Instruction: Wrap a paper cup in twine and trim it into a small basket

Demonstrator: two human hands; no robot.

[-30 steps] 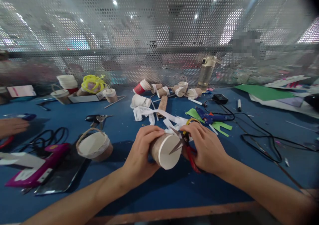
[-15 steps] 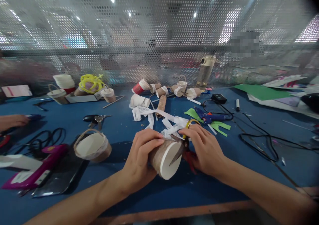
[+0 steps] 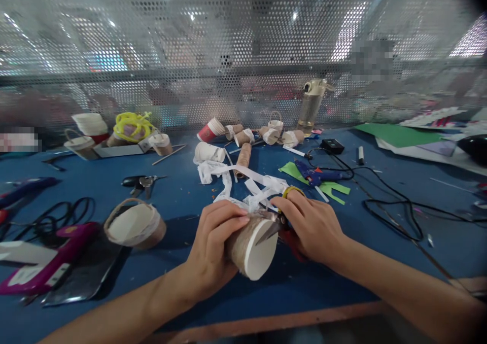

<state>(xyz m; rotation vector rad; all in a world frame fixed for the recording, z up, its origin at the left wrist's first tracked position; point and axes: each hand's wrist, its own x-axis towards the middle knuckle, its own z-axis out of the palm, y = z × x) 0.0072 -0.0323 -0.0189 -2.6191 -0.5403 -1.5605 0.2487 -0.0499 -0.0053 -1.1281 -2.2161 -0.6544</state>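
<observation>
My left hand (image 3: 216, 247) is closed around a twine-wrapped paper cup (image 3: 239, 250), which lies on its side with a white round end turned to the right. In my right hand (image 3: 310, 222) are scissors (image 3: 269, 231) with a yellow handle loop and a red one. Their blades sit at the upper edge of the cup's white end, one in front of it and one over the twine side. White lace ribbon (image 3: 258, 181) trails just behind the cup. Left of my hands stands a small basket (image 3: 135, 225) with a twine handle.
A purple hot glue gun (image 3: 49, 263) and a dark flat panel (image 3: 85, 273) lie at left, near keys (image 3: 146, 181). A blue glue gun (image 3: 317, 175) with a black cable rests on green paper at right. Several cups and a bottle (image 3: 312, 105) line the back by the mesh screen.
The scissor blades have drawn closer together at the cup's edge. Another person's hand at the far left has gone out of view. The view has shifted slightly.
</observation>
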